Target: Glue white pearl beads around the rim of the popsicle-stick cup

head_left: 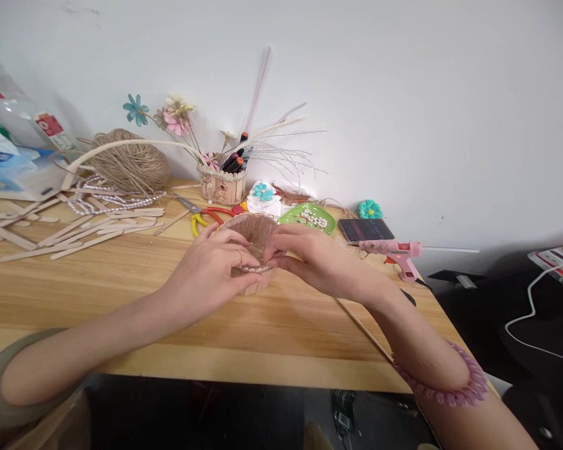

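- Nearest the camera, a greyish-green bangle (32,342) circles the left forearm and a purple coiled band (466,389) the right.
- The left hand (216,259) holds a round, slatted wooden basket (258,286), fingers reaching over its near rim, thumb against the outside.
- The right hand (314,253) is at the same rim, fingers bunched together; I cannot tell what they pinch.
- The basket stands on the wooden surface (216,325), between both hands.
- A thin rod (363,328) lies by the right forearm.
- Just behind the basket are scissors (196,224) with yellow and red handles and a green dish (331,224) of white beads.
- To the right, a phone (366,229) lies beside a pink glue gun (406,257).
- To the left, flat wooden sticks (98,234) lie scattered before a twine ball (129,159).
- Near the wall, a decorated holder (223,187) carries markers (237,164) and artificial flowers (176,119).
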Tool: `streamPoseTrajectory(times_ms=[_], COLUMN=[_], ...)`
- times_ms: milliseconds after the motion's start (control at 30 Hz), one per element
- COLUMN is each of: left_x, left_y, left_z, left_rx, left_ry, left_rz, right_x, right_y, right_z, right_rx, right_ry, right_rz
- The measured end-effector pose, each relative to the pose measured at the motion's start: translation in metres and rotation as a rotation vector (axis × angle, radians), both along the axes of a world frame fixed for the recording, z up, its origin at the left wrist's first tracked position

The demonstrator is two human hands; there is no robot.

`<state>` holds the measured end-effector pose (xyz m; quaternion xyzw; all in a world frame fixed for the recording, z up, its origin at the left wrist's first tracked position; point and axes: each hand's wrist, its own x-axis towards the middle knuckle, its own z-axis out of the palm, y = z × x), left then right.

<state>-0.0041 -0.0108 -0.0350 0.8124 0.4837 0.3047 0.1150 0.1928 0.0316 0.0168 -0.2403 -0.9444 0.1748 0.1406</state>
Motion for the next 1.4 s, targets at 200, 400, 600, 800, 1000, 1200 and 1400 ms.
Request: streamPoseTrajectory(times_ms=[200,400,600,800,1000,1200,1400], left_x=[0.0,0.0,-0.001,-0.001,0.0,0.001,-0.003], left_y=[0.0,0.001,0.0,0.001,0.0,0.001,0.001], left_z=[-0.001,-0.001,0.0,-0.001,0.001,0.001,0.001], left_rx=[-0.011,-0.012,-0.016,-0.013,-0.026,-0.027,-0.086], left_ry=[-0.007,-0.002,0.01,0.016,0.014,0.021,0.009], left_rz=[0.006,-0.006,0.0,0.001,0.013,0.014,0.019], right_x=[0.0,0.0,0.0,-0.001,-0.001,0.002,0.014], right_y=[0.004,0.007,0.008,0.008,0.009,0.009,0.013], right_z=[0.003,0.002,0.003,0.003,0.003,0.003,0.005], right_rx=[-0.066,-0.089,-0.095,-0.089,-0.102,-0.178,-0.177], right_ry=[-0.025,-0.018,-0.018,-0.02,-0.019,0.04,0.34], right_rz=[0.024,0.027,0.058,0.051,0.052,0.056,-0.144])
